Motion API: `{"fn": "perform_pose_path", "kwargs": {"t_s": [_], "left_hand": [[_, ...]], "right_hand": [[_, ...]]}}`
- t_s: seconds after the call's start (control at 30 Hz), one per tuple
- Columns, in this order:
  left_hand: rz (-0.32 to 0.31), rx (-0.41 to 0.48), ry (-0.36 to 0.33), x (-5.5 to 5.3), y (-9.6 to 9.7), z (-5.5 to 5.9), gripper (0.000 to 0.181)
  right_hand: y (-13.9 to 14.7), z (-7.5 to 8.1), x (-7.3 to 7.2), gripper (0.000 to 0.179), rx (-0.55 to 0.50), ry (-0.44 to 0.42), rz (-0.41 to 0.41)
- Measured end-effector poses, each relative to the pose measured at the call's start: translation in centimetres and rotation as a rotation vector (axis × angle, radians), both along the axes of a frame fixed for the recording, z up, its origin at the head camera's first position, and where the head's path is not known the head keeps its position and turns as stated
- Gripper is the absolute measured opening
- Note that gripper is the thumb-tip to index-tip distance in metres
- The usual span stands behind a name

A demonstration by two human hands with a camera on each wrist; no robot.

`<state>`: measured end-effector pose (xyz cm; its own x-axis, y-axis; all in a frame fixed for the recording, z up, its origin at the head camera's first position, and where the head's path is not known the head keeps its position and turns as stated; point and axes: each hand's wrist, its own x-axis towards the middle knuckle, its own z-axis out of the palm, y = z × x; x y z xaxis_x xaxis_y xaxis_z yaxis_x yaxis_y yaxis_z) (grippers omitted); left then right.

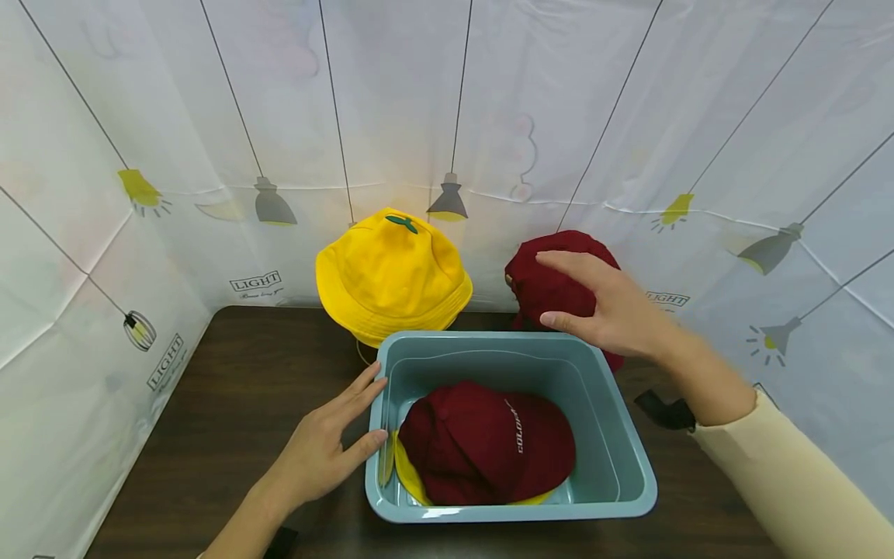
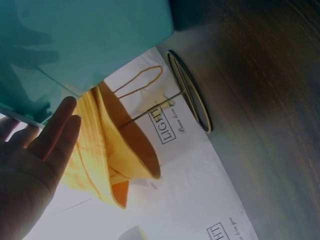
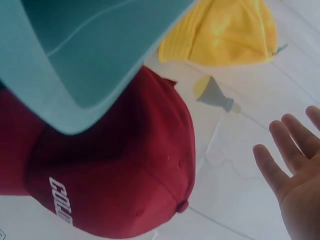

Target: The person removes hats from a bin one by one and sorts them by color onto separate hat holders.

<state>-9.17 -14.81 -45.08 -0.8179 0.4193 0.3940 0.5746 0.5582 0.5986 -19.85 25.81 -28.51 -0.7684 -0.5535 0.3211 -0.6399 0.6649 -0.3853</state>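
My left hand (image 1: 323,442) rests with extended fingers against the left rim of a blue-green plastic bin (image 1: 510,514). Inside the bin a dark red baseball cap (image 1: 482,442) with white lettering lies on top of something yellow (image 1: 412,470), mostly hidden beneath it. My right hand (image 1: 615,307) is held over a second dark red cap (image 1: 559,268) behind the bin's right rear corner, fingers extended and holding nothing. In the right wrist view that cap (image 3: 115,185) shows white lettering and a top button, with the hand apart from it.
A yellow bucket hat (image 1: 394,272) with a green leaf on top sits behind the bin on a wire stand (image 2: 192,95). The dark wooden table (image 1: 230,404) backs onto a white curtain (image 1: 391,93) printed with lamps.
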Motion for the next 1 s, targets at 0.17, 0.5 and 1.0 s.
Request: {"fn": "perform_pose_path", "kwargs": {"t_s": [0.17, 0.5, 1.0], "left_hand": [[0.003, 0.002, 0.001, 0.0, -0.1, -0.1, 0.064], [0.003, 0.003, -0.002, 0.0, 0.0, 0.0, 0.064], [0.001, 0.003, -0.004, 0.0, 0.0, 0.1, 0.063]], "right_hand": [[-0.9, -0.9, 0.1, 0.077, 0.024, 0.013, 0.070], [-2.5, -2.2, 0.7, 0.066, 0.039, -0.063, 0.144], [-4.5, -4.5, 1.3, 0.070, 0.096, -0.192, 0.189]]}}
